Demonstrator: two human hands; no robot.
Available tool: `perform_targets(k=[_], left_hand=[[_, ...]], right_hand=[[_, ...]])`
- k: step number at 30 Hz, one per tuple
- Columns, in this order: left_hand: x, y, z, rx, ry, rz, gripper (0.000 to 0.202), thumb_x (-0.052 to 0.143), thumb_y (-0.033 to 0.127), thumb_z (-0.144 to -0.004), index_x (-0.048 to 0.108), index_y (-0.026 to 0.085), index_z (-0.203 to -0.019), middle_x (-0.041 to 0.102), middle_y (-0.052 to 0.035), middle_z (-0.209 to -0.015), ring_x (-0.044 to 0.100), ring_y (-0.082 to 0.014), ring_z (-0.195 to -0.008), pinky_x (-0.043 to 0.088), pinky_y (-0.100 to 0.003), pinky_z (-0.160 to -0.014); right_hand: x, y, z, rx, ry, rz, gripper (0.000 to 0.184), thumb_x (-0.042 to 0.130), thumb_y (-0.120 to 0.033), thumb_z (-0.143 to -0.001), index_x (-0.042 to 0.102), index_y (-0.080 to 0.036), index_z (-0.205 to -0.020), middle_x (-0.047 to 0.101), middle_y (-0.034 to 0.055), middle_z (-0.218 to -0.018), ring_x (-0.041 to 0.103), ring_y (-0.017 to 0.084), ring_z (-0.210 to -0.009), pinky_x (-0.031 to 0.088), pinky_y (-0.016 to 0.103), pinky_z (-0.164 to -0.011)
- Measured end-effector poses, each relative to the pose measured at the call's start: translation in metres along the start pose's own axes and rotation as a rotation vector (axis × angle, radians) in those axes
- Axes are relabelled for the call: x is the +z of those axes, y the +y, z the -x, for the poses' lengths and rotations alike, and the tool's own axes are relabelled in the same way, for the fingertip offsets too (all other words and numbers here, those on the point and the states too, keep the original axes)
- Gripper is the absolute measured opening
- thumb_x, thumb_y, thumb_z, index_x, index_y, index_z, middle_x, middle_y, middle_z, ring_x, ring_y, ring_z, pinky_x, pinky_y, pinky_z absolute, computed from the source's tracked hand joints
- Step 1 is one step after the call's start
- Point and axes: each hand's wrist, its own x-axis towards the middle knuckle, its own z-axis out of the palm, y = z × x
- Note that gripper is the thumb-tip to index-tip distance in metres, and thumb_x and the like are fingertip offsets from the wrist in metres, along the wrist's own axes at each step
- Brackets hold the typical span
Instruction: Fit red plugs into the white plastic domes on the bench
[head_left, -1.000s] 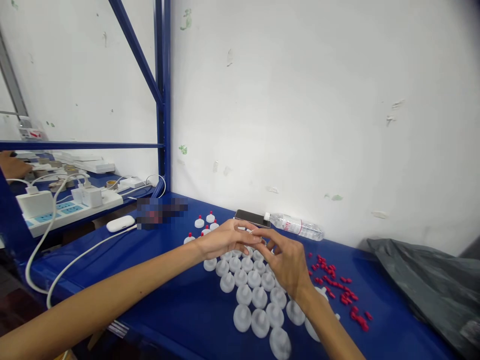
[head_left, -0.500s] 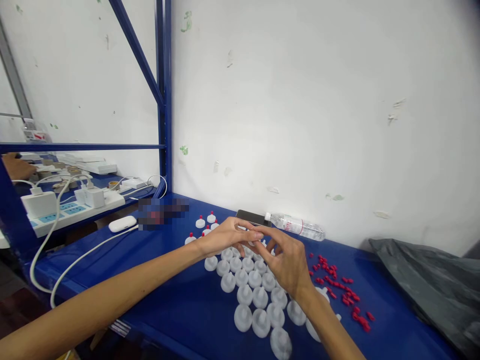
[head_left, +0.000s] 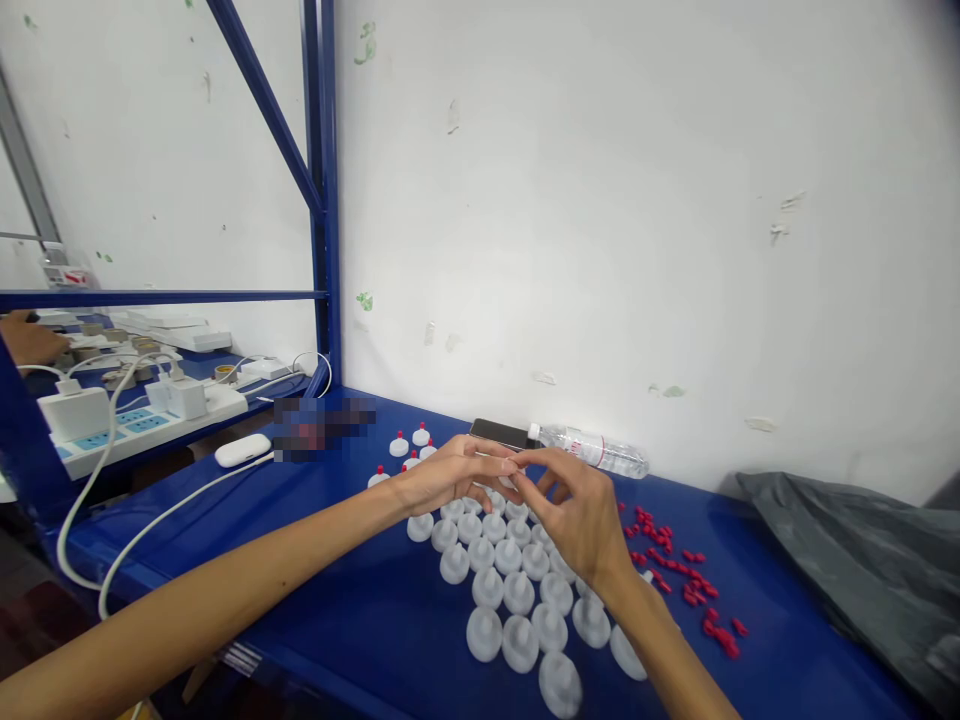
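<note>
Above the far part of the group of caps, my left hand [head_left: 454,472] and my right hand [head_left: 574,505] meet at their fingertips. A sliver of a white plastic spout cap [head_left: 508,481] shows between them, gripped by my left fingers. My right thumb and forefinger pinch at it, and whatever they hold is covered by the fingers. Below lie several translucent white spout caps [head_left: 519,592], their spouts pointing up. To the left stand several white caps with red tips [head_left: 399,446]. Loose small red tips [head_left: 690,592] are scattered to the right of my right hand.
A black phone [head_left: 499,434] and a clear plastic bottle [head_left: 592,449] lie along the wall. Dark grey plastic sheeting [head_left: 817,570] covers the right end of the blue table [head_left: 352,600]. At left are a white device [head_left: 242,450] with its cable and a power strip [head_left: 142,428]. Another person's hand [head_left: 30,338] shows far left.
My right fingers have shifted slightly at the pinch, and a bit of the white cap now shows between the hands. The view has moved a little. Far left, the other person's hand has shifted.
</note>
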Motion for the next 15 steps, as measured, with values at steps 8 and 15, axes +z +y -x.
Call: perform_targets(k=[8,15], left_hand=[[0.0011,-0.0026,-0.0006,0.015,0.053,-0.043,0.027,0.08,0.026,-0.08,0.076,0.014,-0.103,0.072,-0.007,-0.094,0.069,-0.0173,-0.084,0.058,-0.025,-0.069],[0.004,-0.0022,0.0006,0.029,0.134,-0.139,0.026,0.077,0.025,-0.077,0.075,0.014,-0.1,0.073,-0.0056,-0.083,0.07,-0.018,-0.079,0.056,-0.024,-0.064]], right_hand=[[0.0067,0.0035,0.0023,0.001,-0.07,-0.015,0.007,0.064,-0.026,-0.093,0.071,-0.024,-0.094,0.073,0.0,-0.096,0.06,0.01,-0.058,0.049,0.025,-0.06],[0.0067,0.0072,0.0027,-0.006,-0.087,-0.002,0.007,0.064,-0.027,-0.093,0.071,-0.025,-0.094,0.072,-0.0009,-0.094,0.06,0.01,-0.057,0.049,0.024,-0.059]])
